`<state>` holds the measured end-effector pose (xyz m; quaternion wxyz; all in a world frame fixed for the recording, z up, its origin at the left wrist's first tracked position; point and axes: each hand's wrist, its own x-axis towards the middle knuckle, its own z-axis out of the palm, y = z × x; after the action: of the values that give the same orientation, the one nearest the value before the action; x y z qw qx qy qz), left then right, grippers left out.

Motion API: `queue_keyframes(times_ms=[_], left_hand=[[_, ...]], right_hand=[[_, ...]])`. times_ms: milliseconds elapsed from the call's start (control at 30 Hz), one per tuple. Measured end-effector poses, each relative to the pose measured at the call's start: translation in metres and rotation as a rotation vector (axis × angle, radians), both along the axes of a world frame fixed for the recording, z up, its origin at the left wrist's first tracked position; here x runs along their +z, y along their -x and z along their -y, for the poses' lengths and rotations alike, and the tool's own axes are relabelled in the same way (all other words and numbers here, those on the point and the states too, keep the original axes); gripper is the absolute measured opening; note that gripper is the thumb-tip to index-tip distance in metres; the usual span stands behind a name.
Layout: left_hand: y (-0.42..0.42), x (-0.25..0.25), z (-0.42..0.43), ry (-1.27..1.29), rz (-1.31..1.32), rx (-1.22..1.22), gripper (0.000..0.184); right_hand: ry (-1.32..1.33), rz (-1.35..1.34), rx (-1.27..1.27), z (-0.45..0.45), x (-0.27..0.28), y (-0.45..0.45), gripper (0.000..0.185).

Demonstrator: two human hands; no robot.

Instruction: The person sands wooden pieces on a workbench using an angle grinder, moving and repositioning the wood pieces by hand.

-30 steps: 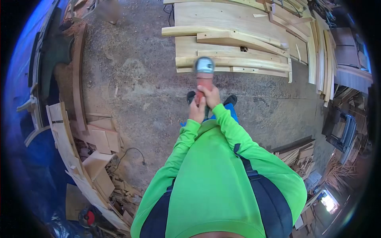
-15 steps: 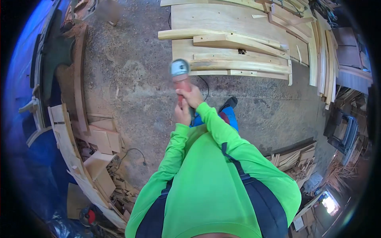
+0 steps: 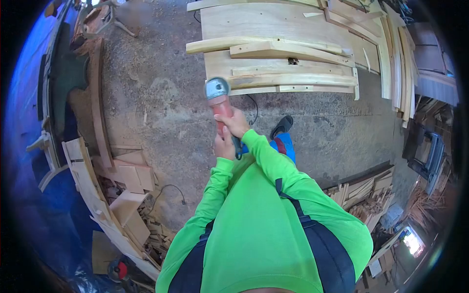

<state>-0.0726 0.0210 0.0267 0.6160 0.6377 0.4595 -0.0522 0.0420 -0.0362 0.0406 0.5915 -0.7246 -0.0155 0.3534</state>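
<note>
Both my hands are wrapped round an angle grinder (image 3: pixel 222 108) with a red body and a silver head. My right hand (image 3: pixel 235 122) grips the body nearer the head. Behind it, my left hand (image 3: pixel 224 145) closes round the rear part, where a dark end shows. The grinder points away from me, its round disc beside the left end of the nearest light wooden pieces (image 3: pixel 293 80). Whether the disc touches the wood, I cannot tell. Those long pieces, some with drilled holes, lie on a broad wooden panel (image 3: pixel 254 22).
A dark cord (image 3: pixel 255 108) runs on the concrete floor (image 3: pixel 166 117) by my shoe (image 3: pixel 282 126). Long boards (image 3: pixel 100 102) and plywood offcuts (image 3: pixel 137 178) lie to the left. Lumber strips (image 3: pixel 405 73) and a scrap pile (image 3: pixel 364 198) are on the right.
The view has shifted slightly, with the boards now a little further left. The grinder has moved slightly left and toward me in the picture, still in both hands.
</note>
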Motion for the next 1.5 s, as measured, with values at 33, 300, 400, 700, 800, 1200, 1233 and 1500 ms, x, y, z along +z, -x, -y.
queue_keyframes(times_ms=[33, 300, 400, 700, 800, 1200, 1233, 1500], left_hand=[[-0.006, 0.005, 0.009, -0.016, 0.08, -0.047, 0.052], [-0.049, 0.019, 0.066, 0.046, 0.265, -0.296, 0.049], [-0.028, 0.01, 0.046, 0.002, 0.305, -0.093, 0.051], [-0.052, 0.025, 0.049, 0.094, 0.212, -0.206, 0.048], [-0.064, 0.033, 0.06, 0.106, 0.188, -0.339, 0.048], [-0.068, 0.08, -0.001, 0.365, 0.054, -0.131, 0.06], [-0.074, 0.081, 0.0, 0.385, 0.049, -0.174, 0.061], [-0.085, 0.111, 0.003, 0.367, 0.054, -0.158, 0.062]], right_hand=[[0.029, -0.013, -0.003, 0.013, 0.011, -0.005, 0.048], [-0.101, -0.117, -0.445, 0.093, -0.014, -0.017, 0.032], [-0.065, -0.066, -0.181, 0.054, -0.016, -0.012, 0.036], [-0.123, -0.166, -0.325, 0.069, -0.003, -0.028, 0.039], [-0.112, -0.204, -0.504, 0.09, -0.007, -0.03, 0.037], [-0.071, -0.253, -0.35, 0.021, 0.03, -0.035, 0.043], [-0.085, -0.259, -0.405, 0.024, 0.034, -0.04, 0.041], [0.015, -0.174, -0.317, 0.018, 0.016, -0.046, 0.04]])
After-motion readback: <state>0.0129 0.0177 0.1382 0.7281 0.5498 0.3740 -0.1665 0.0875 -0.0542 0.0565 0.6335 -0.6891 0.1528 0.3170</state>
